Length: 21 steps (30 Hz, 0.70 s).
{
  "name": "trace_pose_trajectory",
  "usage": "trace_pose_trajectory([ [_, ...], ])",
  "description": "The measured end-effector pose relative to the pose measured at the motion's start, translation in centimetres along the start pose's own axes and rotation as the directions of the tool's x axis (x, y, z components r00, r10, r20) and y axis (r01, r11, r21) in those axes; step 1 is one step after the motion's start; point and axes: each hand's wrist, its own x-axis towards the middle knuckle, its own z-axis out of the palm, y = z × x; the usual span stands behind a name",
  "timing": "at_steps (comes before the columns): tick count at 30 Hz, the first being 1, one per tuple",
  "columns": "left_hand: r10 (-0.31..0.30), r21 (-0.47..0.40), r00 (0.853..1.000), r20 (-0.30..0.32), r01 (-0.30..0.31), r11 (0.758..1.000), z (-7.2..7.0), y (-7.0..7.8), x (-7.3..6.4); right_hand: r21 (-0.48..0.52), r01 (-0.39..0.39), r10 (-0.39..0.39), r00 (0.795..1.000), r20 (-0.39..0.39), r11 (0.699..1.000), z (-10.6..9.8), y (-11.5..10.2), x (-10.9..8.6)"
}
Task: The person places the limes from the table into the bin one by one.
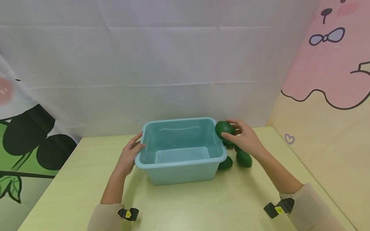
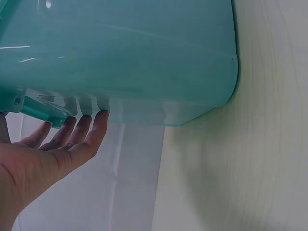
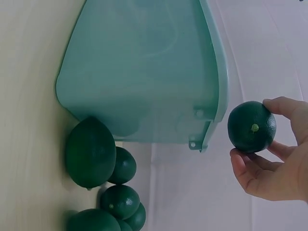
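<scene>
You are pinching one round green fruit (image 1: 224, 129) between the thumb and fingers of your right hand (image 1: 245, 137), and that fruit is hanging at the right rim of the turquoise basin (image 1: 182, 173), higher than the rim in the right wrist view. Your left hand (image 1: 127, 157) is gripping the basin's left rim, the thumb lying over the edge and the fingers pressing against the outer wall below it. The basin itself is standing upright on the pale table (image 1: 185, 207), its open top facing up. Several other green fruits (image 3: 120, 201) are lying close together on the basin's right, the larger one (image 3: 90, 153) sitting just beside its wall; some of them are partly hiding one another. Behind the basin a creased white cloth (image 1: 173, 64) is hanging. Far to the basin's right, a pink cartoon figure (image 1: 312, 73) is showing on a wall, and dark rounded shapes (image 1: 26, 131) are showing on the basin's far left. In front of the basin, your pale sleeves (image 1: 104, 218) are carrying small black devices (image 1: 133, 214) with yellow patches.
</scene>
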Motion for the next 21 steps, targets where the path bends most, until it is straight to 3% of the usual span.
trace_pose_trajectory([
  [6,-0.012,-0.004,1.000,-0.013,0.011,1.000,0.0,0.0,0.3,0.004,0.035,-0.035,0.999,0.026,0.999,1.2,-0.4,0.3],
  [14,-0.030,-0.003,1.000,-0.003,0.030,1.000,-0.8,-0.6,1.7,0.038,0.059,-0.061,0.997,0.053,0.998,3.7,-2.2,1.7],
  [21,-0.023,-0.008,1.000,0.018,0.023,1.000,-1.4,-0.8,3.0,0.001,0.079,-0.079,0.995,0.065,0.997,5.8,-2.9,3.2],
])
